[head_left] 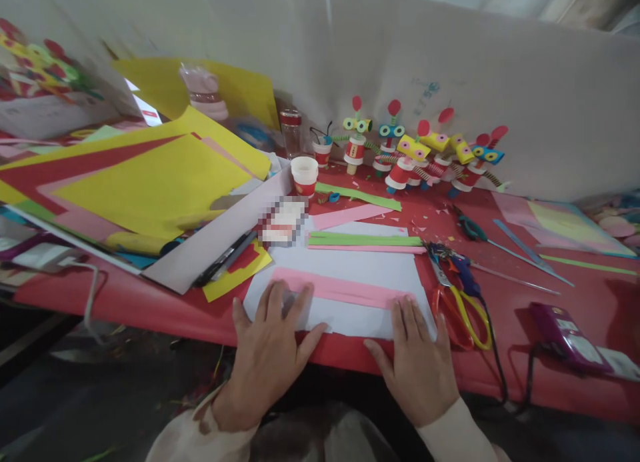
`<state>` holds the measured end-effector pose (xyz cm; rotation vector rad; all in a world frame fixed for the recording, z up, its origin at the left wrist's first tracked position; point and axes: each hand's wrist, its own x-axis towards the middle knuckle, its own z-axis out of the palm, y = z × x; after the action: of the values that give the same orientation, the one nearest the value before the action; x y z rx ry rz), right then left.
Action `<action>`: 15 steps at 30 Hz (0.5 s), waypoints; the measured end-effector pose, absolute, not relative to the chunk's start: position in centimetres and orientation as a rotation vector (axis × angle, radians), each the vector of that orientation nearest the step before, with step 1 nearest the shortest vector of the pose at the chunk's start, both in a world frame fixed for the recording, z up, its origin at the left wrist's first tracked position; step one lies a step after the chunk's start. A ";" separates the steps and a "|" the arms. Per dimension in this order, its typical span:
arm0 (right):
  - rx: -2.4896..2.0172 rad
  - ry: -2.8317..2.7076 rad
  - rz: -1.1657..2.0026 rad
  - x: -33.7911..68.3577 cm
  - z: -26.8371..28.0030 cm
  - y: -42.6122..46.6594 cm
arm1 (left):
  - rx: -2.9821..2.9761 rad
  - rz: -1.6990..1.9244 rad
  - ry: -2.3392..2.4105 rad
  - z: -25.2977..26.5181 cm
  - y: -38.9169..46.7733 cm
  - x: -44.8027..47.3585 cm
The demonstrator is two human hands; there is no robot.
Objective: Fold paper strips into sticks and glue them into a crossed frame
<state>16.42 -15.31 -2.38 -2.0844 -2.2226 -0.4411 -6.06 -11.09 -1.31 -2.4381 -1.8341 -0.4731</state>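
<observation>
A pink paper strip (345, 290) lies across a white sheet (360, 323) close to the front edge of the red table. My left hand (274, 345) rests with fingers spread, its fingertips on the strip's left end. Flat at the other end, my right hand (417, 359) has its fingertips touching the strip and its thumb held apart. Behind this strip, narrow green strips (365, 239) lie alongside thinner pink ones (360, 248) on the same sheet. Neither hand is gripping anything.
Scissors (463, 315) and a blue glue gun (463, 272) lie to the right, with a purple power strip (570, 335) beyond. A box of coloured paper (150, 182) fills the left. Paper cups (304, 175) and several paper-cup figures (400, 172) stand at the back.
</observation>
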 end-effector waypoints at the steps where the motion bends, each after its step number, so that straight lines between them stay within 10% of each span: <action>1: -2.098 -2.207 -0.448 16.3 -2.3 -15.4 | -2.430 -0.489 -1.849 -1.4 -11.1 -6.0; 9: -2.053 -2.125 -0.426 17.5 -0.4 -13.6 | -2.401 -0.724 -1.862 -2.7 -11.6 -6.6; 15: -2.060 -2.222 -0.118 18.9 0.1 -9.4 | -2.534 -1.577 -2.183 -0.7 -13.3 -6.4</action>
<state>18.88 -9.43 0.09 -2.0604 -2.2220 -0.1182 -6.37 -13.27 -0.74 -2.5335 -2.1829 -1.5768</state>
